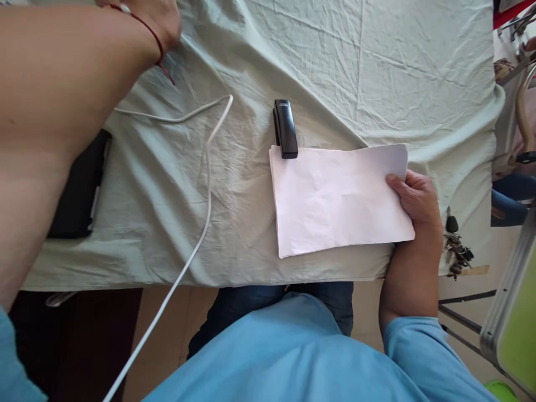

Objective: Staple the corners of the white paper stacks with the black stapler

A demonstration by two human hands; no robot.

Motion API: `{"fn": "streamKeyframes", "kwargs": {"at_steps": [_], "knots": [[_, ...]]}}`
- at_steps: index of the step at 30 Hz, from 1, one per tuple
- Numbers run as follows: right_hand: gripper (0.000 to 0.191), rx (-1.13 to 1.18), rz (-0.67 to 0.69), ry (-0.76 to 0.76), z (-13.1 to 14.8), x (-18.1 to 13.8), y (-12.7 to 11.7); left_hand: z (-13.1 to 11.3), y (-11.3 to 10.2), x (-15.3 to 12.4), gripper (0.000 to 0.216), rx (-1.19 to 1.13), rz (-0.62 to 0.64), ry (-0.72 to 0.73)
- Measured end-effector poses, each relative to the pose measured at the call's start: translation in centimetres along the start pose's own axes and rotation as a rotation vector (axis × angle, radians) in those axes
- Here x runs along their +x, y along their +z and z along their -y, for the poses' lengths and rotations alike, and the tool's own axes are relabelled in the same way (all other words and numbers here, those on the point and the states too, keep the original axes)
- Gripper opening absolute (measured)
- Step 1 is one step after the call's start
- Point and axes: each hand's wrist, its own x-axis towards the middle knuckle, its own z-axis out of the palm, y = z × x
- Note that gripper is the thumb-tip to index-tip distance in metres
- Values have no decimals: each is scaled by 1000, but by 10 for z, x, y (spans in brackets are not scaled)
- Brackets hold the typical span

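Note:
A stack of white paper sheets [335, 201] lies over the cloth, its right edge pinched by my right hand [419, 201], thumb on top and the other fingers underneath. At the stack's upper left corner sits a black stapler [286, 128], its front end over the paper's edge and no hand on it. My left hand [157, 22], with a red string at the wrist, reaches to the upper left at the top edge of the view. Its fingers are cut off or hidden, so what they touch does not show.
A pale cloth [247, 223] covers the table. A white cable [208, 184] bends across it and hangs over the front edge. A dark flat case [81, 190] lies partly behind my left forearm. Keys [456, 245] lie at the right edge, near a green-topped metal-framed piece [517, 318].

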Motion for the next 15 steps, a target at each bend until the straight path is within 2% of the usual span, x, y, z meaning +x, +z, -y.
{"fn": "streamKeyframes", "kwargs": {"at_steps": [3, 8, 10, 12, 15], "knots": [[59, -3, -9, 10, 2, -2, 0, -4, 4, 0, 45, -32, 24, 27], [58, 22, -25, 26, 7, -6, 2, -1, 13, -27, 45, -80, 68, 50], [59, 21, -37, 29, 8, -7, 3, -5, 12, -23, 46, -99, 82, 57], [60, 17, -43, 25, 7, -7, 3, -14, 6, 8, 45, -118, 81, 65], [60, 19, -47, 20, 6, -7, 2, -34, -12, 99, 41, -147, 56, 91]]}}
